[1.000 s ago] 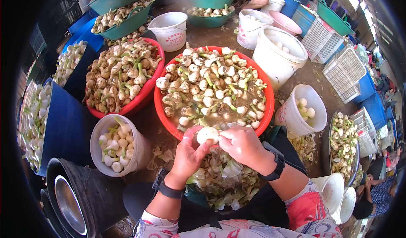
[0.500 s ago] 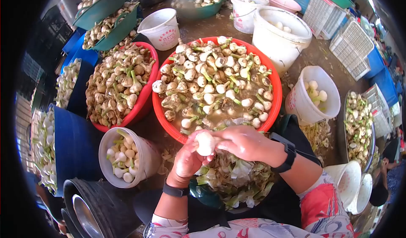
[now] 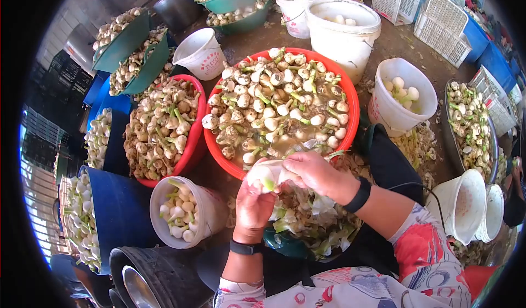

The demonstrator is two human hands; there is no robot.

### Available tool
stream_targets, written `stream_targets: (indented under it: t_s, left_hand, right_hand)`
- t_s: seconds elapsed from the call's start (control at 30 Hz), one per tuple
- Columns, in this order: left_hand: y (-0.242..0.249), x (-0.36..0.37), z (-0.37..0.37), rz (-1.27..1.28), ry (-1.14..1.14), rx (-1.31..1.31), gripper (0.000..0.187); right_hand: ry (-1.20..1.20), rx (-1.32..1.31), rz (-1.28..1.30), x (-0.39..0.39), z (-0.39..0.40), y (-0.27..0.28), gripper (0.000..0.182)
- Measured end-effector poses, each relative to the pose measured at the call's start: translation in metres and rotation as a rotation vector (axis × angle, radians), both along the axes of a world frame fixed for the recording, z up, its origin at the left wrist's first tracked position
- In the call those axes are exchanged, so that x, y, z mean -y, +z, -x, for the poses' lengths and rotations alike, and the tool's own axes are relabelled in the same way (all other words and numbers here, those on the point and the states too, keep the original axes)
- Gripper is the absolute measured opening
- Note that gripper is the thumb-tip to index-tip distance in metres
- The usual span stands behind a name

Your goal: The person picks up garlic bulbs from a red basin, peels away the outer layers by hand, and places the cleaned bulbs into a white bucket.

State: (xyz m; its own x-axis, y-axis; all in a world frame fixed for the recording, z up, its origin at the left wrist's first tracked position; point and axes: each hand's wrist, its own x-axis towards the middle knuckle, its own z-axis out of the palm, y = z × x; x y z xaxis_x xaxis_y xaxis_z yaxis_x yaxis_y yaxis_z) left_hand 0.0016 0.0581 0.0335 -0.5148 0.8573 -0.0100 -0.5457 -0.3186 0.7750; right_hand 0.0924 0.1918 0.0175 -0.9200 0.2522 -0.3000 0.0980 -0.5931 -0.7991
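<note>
My left hand is closed around a white garlic bulb with a bit of green showing on it. My right hand pinches pale garlic skin that stretches from the bulb, and a green tip pokes out past the fingers. Just beyond both hands is a red basin of murky water with many garlic bulbs, some dirty, some whiter. Below my hands lies a heap of stripped skins and leaves.
To the left, a white bucket holds cleaned bulbs, beside a blue barrel and a red tub of dirty garlic. On the right are another white bucket with bulbs and a dark pan of garlic. White crates stand farther back.
The view has shifted a little. The bulb has turned in my left hand, and my right hand now draws skin out from it, with a green tip showing beyond the fingers.
</note>
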Motion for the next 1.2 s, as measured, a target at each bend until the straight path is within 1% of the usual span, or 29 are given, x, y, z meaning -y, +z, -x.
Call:
stream_targets:
  t_s: [0.07,0.1,0.13,0.17,0.2,0.23,0.27,0.3,0.33,0.4,0.43,0.47,0.5,0.53,0.6,0.63,0.67,0.7,0.73,0.77,0.8,0.87,0.9,0.93,1.0,1.03,1.07,1.13,1.2]
  left_hand:
    - [0.006,0.002,-0.005,-0.040,0.160,0.318,0.054]
    - [0.014,-0.004,-0.010,0.028,0.309,0.383,0.048]
    - [0.001,0.002,-0.002,0.014,0.313,0.393,0.048]
    - [-0.023,0.014,0.014,-0.075,0.134,0.464,0.047]
    - [-0.017,0.015,0.018,-0.166,-0.043,0.532,0.048]
    - [-0.012,0.018,0.016,0.051,0.172,0.634,0.048]
    - [-0.006,0.018,0.015,0.147,0.306,0.626,0.046]
    - [-0.016,0.027,0.029,0.114,0.356,0.606,0.046]
    - [-0.028,0.041,0.054,0.080,0.405,0.585,0.046]
    - [-0.037,0.068,0.095,-0.116,0.662,0.506,0.049]
    - [-0.010,0.063,0.096,-0.105,0.896,0.622,0.045]
    - [0.016,0.060,0.097,-0.092,1.129,0.735,0.042]
    - [0.005,0.061,0.098,-0.097,1.135,0.750,0.042]
    - [-0.014,0.063,0.098,-0.143,0.964,0.759,0.040]
    - [-0.031,0.053,0.082,-0.284,0.509,0.757,0.027]
    - [-0.026,0.037,0.069,0.048,0.553,0.702,0.020]
    - [-0.030,0.026,0.059,0.108,0.493,0.652,0.013]
    - [-0.024,0.013,0.049,0.249,0.580,0.610,0.012]
    - [-0.028,0.009,0.048,0.295,0.541,0.624,0.013]
    - [-0.029,0.004,0.047,0.286,0.496,0.616,0.014]
    - [-0.030,0.002,0.047,0.280,0.454,0.606,0.014]
    - [-0.037,-0.002,0.049,0.326,0.471,0.586,0.015]
    - [-0.042,-0.003,0.050,0.338,0.469,0.583,0.016]
    - [-0.046,-0.004,0.052,0.355,0.466,0.579,0.017]
    - [-0.050,-0.009,0.056,0.366,0.460,0.568,0.017]
    - [-0.052,-0.010,0.056,0.374,0.449,0.558,0.017]
    - [-0.053,-0.012,0.056,0.378,0.452,0.566,0.017]
    - [-0.053,-0.018,0.053,0.366,0.390,0.538,0.018]
    - [-0.060,-0.022,0.049,0.427,0.337,0.539,0.027]
  right_hand:
    - [-0.108,-0.105,0.109,0.021,0.003,-0.002,0.017]
    - [-0.327,-0.113,-0.515,0.036,0.005,-0.002,0.016]
    - [-0.533,-0.123,-1.146,0.048,0.007,0.004,0.015]
    - [-0.456,-0.315,-1.291,0.062,0.003,0.010,0.012]
    - [-0.366,-0.512,-1.426,0.072,-0.002,0.020,0.009]
    - [-0.348,-0.511,-1.427,0.074,-0.003,0.016,0.009]
    - [-0.197,-0.424,-1.423,0.075,-0.003,0.008,0.008]
    - [-0.049,-0.340,-1.417,0.074,-0.003,0.002,0.009]
    - [-0.039,-0.342,-1.422,0.073,-0.004,-0.003,0.009]
    - [0.283,-0.353,-1.471,0.071,-0.015,-0.014,0.010]
    - [0.365,-0.314,-1.543,0.051,-0.014,-0.034,0.023]
    - [0.424,-0.007,-1.617,0.032,-0.008,-0.041,0.029]
    - [0.475,0.305,-1.673,0.010,0.000,-0.040,0.035]
    - [0.501,0.559,-1.663,-0.019,0.014,-0.031,0.043]
    - [0.083,0.540,-1.546,-0.074,0.042,-0.083,0.039]
    - [-0.090,0.519,-1.467,-0.084,0.051,-0.090,0.036]
    - [-0.085,0.521,-1.466,-0.082,0.062,-0.094,0.036]
    - [-0.037,0.616,-1.496,-0.075,0.081,-0.098,0.032]
    - [0.008,0.709,-1.527,-0.072,0.097,-0.100,0.028]
    - [0.077,0.676,-1.652,-0.080,0.111,-0.131,0.024]
    - [0.079,0.671,-1.652,-0.083,0.117,-0.139,0.024]
    - [0.273,0.607,-1.847,-0.092,0.127,-0.156,0.021]
    - [0.121,0.737,-1.672,-0.093,0.133,-0.159,0.017]
    - [0.129,0.734,-1.669,-0.099,0.135,-0.163,0.017]
    - [0.530,0.582,-1.947,-0.118,0.134,-0.168,0.019]
    - [0.703,0.512,-1.953,-0.125,0.137,-0.162,0.019]
    - [0.713,0.513,-1.949,-0.133,0.133,-0.154,0.019]
    - [0.537,0.509,-1.912,-0.149,0.119,-0.137,0.020]
    - [-0.134,0.434,-0.694,-0.115,0.091,-0.084,0.022]
